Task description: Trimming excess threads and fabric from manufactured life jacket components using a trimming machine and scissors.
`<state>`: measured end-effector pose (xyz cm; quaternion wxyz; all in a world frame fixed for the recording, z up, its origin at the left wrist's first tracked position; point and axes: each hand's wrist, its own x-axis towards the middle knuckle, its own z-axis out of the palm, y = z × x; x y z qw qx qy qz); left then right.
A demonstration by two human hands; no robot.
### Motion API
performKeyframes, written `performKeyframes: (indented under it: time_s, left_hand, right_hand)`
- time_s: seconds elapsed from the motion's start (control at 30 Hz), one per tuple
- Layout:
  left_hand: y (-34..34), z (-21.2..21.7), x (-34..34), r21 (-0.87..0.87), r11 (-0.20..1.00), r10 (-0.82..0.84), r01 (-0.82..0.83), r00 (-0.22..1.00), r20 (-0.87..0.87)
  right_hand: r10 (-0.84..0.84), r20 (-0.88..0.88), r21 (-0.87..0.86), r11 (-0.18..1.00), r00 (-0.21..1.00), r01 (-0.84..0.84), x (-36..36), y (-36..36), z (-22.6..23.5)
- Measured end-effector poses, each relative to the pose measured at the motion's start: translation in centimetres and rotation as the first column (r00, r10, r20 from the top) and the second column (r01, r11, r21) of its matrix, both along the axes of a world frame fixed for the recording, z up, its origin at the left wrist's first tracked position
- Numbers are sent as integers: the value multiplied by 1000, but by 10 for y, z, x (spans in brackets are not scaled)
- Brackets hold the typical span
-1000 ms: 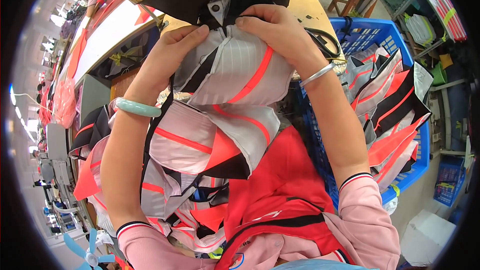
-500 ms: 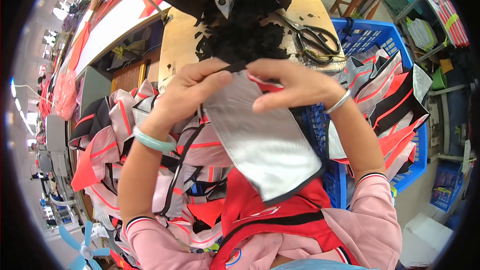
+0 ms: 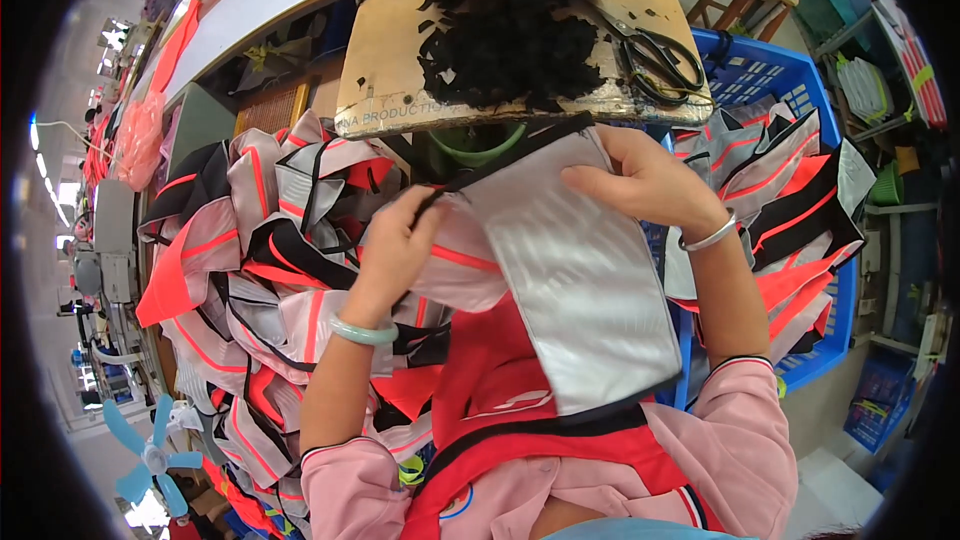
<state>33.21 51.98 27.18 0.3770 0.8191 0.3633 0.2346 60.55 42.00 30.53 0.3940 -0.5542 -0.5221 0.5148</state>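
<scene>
A silver-grey reflective fabric piece (image 3: pixel 585 280) with black edging lies across my lap, its far edge against the wooden table. My left hand (image 3: pixel 400 240), with a pale green bangle on the wrist, pinches the piece's black top edge at its left corner. My right hand (image 3: pixel 650 180), with a silver bangle on the wrist, presses flat on the piece's upper right part. Under the piece shows a grey garment part with an orange stripe (image 3: pixel 460 260).
A wooden table (image 3: pixel 390 60) ahead carries a heap of black fabric scraps (image 3: pixel 510 40) and black scissors (image 3: pixel 655 55). A pile of grey, orange and black garment parts (image 3: pixel 250 250) lies at my left. A blue crate (image 3: pixel 800 360) with similar parts stands at my right.
The silver piece has been brought down from the table edge onto my lap and laid flatter. Both hands have dropped with it and spread apart along its top edge.
</scene>
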Motion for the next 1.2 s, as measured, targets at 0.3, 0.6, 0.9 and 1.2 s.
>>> performKeyframes:
  time_s: [0.3, 0.6, 0.9, 1.2]
  left_hand:
    - [23, 128, 32, 59, 957, -280, 286, 956, -84]
    - [100, 123, 81, -190, 926, -366, 327, 901, -232]
    - [154, 121, 107, -267, 905, -404, 332, 867, -292]
    - [161, 125, 110, -303, 934, -269, 190, 931, -245]
  right_hand:
    - [-304, -229, 271, 893, 925, 360, 5, -16, 8]
    - [-538, -433, 124, 759, 723, 639, 22, 19, -3]
    - [-540, -415, 164, 747, 732, 645, 35, 51, -4]
    - [-604, -418, 102, 711, 679, 696, 39, 62, 4]
